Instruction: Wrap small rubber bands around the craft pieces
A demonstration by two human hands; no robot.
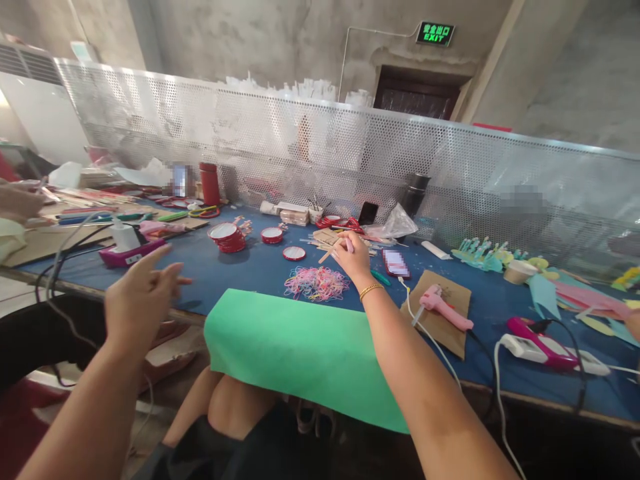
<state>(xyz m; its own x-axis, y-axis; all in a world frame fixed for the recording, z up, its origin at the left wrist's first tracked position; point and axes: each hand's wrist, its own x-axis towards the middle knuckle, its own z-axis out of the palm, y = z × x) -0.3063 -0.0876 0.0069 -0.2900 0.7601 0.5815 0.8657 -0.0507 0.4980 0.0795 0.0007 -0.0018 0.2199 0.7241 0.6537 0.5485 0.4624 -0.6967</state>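
My right hand point(353, 256) reaches over the table with its fingers closed on a flat wooden craft stick point(327, 254). Just behind it lies a loose pile of similar craft sticks point(375, 244). Below the hand sits a tangled heap of colourful rubber bands point(317, 283). My left hand point(143, 293) hangs in the air at the table's front edge, fingers apart, with nothing in it. Between my arms, a green sheet point(300, 353) lies over the front edge and drapes above my knees.
A pink glue gun point(445, 308) rests on brown cardboard point(457, 340) at right. Red-edged round discs point(227, 237) are stacked left of centre. Power strips point(545, 348) and cables lie on both sides. A perforated metal screen point(280, 143) borders the back. Another person's hand point(20, 202) shows far left.
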